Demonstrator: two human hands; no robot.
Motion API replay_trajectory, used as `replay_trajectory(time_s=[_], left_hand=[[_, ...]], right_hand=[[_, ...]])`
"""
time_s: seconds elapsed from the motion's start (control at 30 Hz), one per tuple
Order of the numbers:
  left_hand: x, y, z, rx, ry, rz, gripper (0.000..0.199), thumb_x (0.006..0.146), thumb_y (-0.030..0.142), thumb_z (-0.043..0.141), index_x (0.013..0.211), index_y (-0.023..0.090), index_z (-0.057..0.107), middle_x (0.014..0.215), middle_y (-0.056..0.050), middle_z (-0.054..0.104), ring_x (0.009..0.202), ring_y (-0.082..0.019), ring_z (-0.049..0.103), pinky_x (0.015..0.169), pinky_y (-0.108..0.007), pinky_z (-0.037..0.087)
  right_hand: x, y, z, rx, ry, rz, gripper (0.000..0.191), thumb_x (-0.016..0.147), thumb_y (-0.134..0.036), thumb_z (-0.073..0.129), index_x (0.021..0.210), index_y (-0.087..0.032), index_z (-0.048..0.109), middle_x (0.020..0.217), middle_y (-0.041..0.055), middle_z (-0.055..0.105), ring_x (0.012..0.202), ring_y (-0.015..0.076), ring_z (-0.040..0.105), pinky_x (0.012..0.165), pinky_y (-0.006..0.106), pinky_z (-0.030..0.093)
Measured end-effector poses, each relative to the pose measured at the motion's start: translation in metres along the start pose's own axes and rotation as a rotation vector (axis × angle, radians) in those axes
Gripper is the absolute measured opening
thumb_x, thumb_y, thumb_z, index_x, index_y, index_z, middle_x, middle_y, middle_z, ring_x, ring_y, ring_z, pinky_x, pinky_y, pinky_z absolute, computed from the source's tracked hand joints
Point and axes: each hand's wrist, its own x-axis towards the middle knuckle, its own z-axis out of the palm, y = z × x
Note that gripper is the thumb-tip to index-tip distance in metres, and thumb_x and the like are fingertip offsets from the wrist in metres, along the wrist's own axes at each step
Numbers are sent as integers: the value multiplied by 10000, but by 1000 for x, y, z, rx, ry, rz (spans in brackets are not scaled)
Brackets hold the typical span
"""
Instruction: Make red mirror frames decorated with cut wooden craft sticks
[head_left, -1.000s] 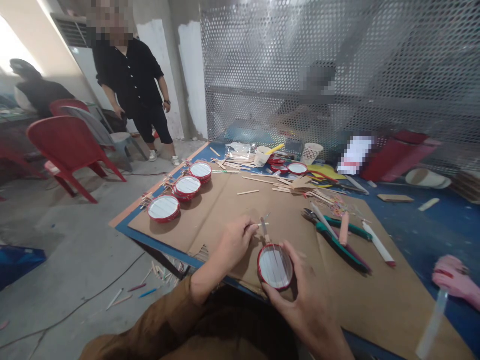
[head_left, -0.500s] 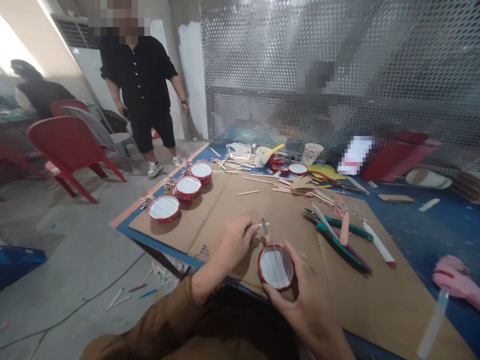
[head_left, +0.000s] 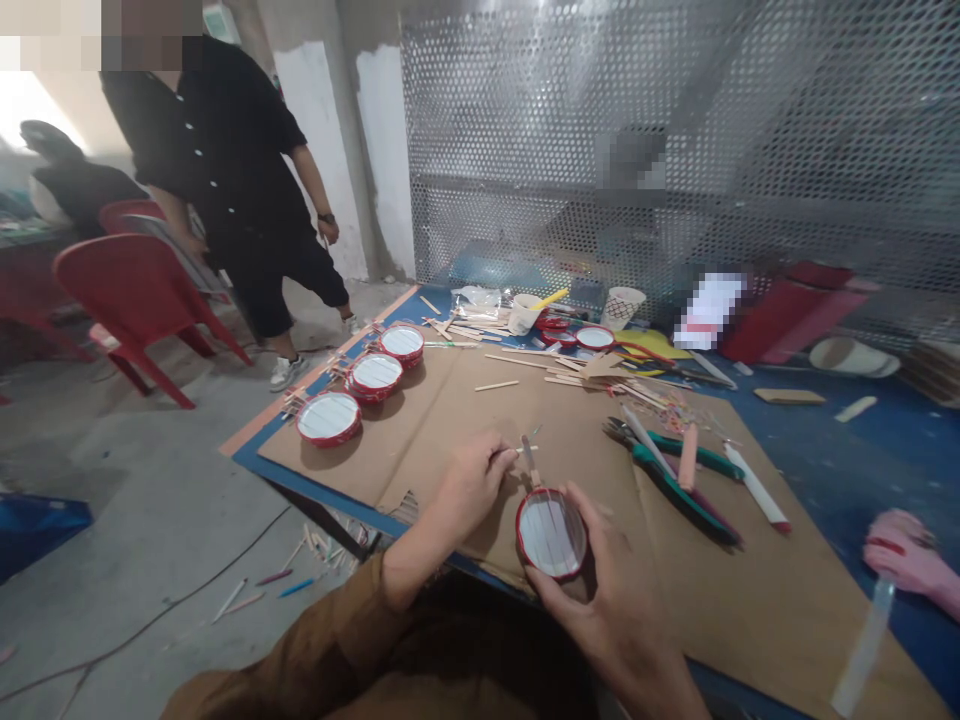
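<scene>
My right hand (head_left: 619, 590) is wrapped around the round body of a toy banjo (head_left: 551, 540). It has a red rim, a white face with thin strings, and a flat wooden neck (head_left: 528, 455) pointing away from me. My left hand (head_left: 474, 482) is closed in a pinch beside the top of that neck. From its fingertips a small pale stick (head_left: 528, 449) reaches toward the neck; whether it touches is hard to tell. Several similar toy banjos (head_left: 328, 416) lie in a row at the left of the cardboard sheet (head_left: 442, 400).
Green-handled cutters (head_left: 686, 495) and glue-like tubes lie right of my hands. Wooden sticks (head_left: 585, 370), paper cups (head_left: 622, 307) and more red discs (head_left: 595, 338) sit along the back. A pink glue gun (head_left: 907, 550) rests far right. A person in black (head_left: 225, 170) stands beyond the table.
The person in black has stepped closer and to the left. My hands and the toy banjo hold almost the same position.
</scene>
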Motion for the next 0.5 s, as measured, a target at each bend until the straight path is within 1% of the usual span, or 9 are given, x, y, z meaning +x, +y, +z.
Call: replay_trajectory(time_s=[0.17, 0.5], left_hand=[[0, -3, 1, -7, 2, 3, 203, 880, 224, 440, 699, 176, 520, 625, 27, 525, 602, -110, 466, 608, -223, 362], [0, -4, 0, -7, -2, 26, 211, 887, 241, 435, 708, 174, 524, 638, 20, 530, 616, -114, 473, 620, -227, 363]], right_hand=[[1, -1, -1, 3, 6, -3, 661, 808, -331, 573, 1390, -161, 310, 1214, 157, 571, 1094, 293, 580, 876, 435, 500], [2, -3, -1, 12, 2, -4, 641, 805, -327, 586, 1365, -156, 323, 1212, 152, 563, 1099, 280, 571, 880, 418, 503]])
